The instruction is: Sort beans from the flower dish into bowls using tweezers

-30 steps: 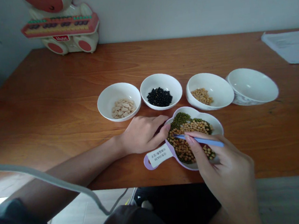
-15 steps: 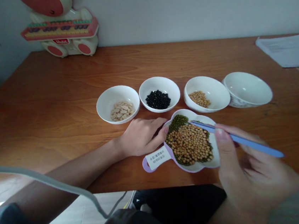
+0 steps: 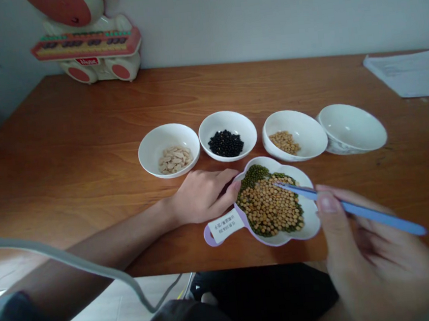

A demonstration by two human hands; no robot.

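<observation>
A white flower-shaped dish (image 3: 311, 216) with a labelled purple handle holds yellow beans (image 3: 268, 203) and green beans (image 3: 254, 175). My left hand (image 3: 207, 196) grips the dish's left rim between thumb and fingers. Blue tweezers (image 3: 373, 214) are pinched in my right hand (image 3: 377, 250), their tips over the yellow beans near the dish's upper middle. Behind the dish stand a bowl of pale flat seeds (image 3: 168, 134), a bowl of black beans (image 3: 226, 121), a bowl with some yellow beans (image 3: 307, 130) and an empty white bowl (image 3: 356, 127).
At the back left of the wooden table (image 3: 99, 126) sits a toy keyboard figure (image 3: 87, 46). Papers (image 3: 412, 73) lie at the back right. A grey cable (image 3: 80, 264) crosses in front of my left forearm. The table's front edge runs just below the dish.
My right hand has moved right and slightly down with the tweezers, whose tips are a little lower over the beans. My left hand stays at the dish.
</observation>
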